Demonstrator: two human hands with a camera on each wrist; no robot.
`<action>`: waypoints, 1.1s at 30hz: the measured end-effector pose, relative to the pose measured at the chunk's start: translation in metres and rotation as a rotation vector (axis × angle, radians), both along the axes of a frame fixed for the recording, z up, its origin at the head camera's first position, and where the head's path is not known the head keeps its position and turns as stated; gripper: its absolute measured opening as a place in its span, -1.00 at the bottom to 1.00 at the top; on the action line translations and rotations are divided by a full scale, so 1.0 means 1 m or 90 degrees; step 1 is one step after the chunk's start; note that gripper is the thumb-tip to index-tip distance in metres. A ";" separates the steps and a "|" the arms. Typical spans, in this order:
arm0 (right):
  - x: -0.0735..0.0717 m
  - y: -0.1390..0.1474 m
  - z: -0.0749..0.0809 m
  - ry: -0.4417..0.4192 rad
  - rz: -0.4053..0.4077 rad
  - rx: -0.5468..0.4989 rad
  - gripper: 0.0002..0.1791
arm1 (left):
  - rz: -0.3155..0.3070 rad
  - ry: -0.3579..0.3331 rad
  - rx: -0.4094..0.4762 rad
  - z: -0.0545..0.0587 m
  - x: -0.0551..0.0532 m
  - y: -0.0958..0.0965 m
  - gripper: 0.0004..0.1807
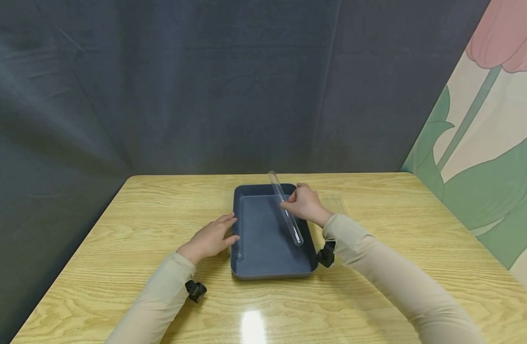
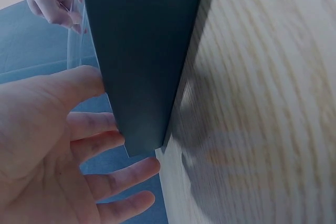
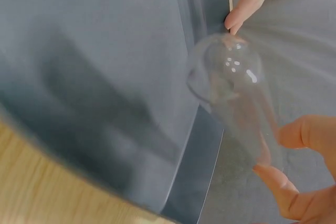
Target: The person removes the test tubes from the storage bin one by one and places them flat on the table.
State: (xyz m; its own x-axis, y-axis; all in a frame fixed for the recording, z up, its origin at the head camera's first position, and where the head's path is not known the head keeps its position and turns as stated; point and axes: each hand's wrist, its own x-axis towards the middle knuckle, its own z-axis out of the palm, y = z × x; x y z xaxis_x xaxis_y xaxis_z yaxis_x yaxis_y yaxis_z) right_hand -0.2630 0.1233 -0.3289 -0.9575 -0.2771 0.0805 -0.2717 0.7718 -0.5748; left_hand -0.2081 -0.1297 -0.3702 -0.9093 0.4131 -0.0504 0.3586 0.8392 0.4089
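A clear glass test tube [image 1: 290, 223] slants over the dark blue-grey tray [image 1: 268, 276], its rounded end toward the near side. My right hand [image 1: 305, 204] pinches it near the middle between thumb and fingers. In the right wrist view the rounded end of the test tube [image 3: 226, 66] looms close to the camera, over the tray's inside. Along the tray's left wall lies a second clear tube [image 1: 240, 256], hard to make out against the dark surface. My left hand [image 1: 212, 238] rests at the tray's left rim, thumb and fingertips at its edge and fingers spread in the left wrist view.
Right of the tray, partly behind my right hand, a flat transparent item [image 1: 334, 204] lies on the wooden table [image 1: 160, 210]. A dark curtain [image 1: 229, 86] hangs behind the table, and a wall with painted tulips [image 1: 496, 157] stands at the right.
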 end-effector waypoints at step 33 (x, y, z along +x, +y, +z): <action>0.006 0.026 -0.001 0.006 -0.028 0.013 -0.71 | -0.011 0.005 -0.007 -0.001 0.001 -0.001 -0.38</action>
State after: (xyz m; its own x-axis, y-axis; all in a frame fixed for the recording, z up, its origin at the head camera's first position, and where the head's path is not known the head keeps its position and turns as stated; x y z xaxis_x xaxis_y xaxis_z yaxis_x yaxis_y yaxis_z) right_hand -0.2571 0.1497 -0.3302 -0.9680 -0.2360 0.0848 -0.2425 0.7948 -0.5563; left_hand -0.2071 -0.1308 -0.3714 -0.9025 0.4280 -0.0480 0.3760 0.8373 0.3969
